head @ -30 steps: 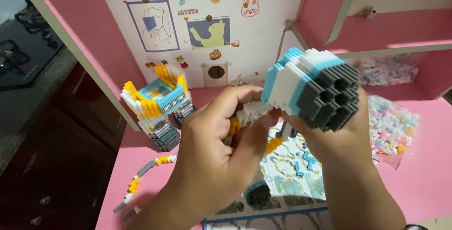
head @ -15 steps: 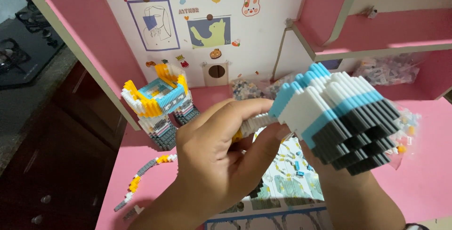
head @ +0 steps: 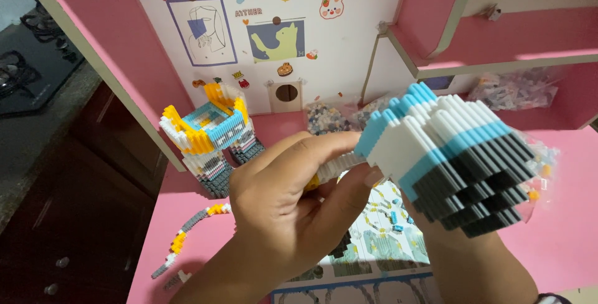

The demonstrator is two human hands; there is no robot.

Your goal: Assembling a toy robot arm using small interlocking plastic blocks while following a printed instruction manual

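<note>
blue, white, grey block model (head: 448,154)

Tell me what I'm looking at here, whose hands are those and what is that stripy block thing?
This picture comes from a camera worn on a person's head, looking down at their own two hands. The left hand and the right hand together hold up a chunky model built of tiny bricks, with white, blue, grey and black layers. Below is a pink desk. On it stands another small brick model, yellow, blue and white. A thin curved strip of bricks lies near the desk's front edge, and an instruction sheet lies under the hands. Bags of loose bricks sit further back. Stickers and little pictures decorate the white wall.
</note>
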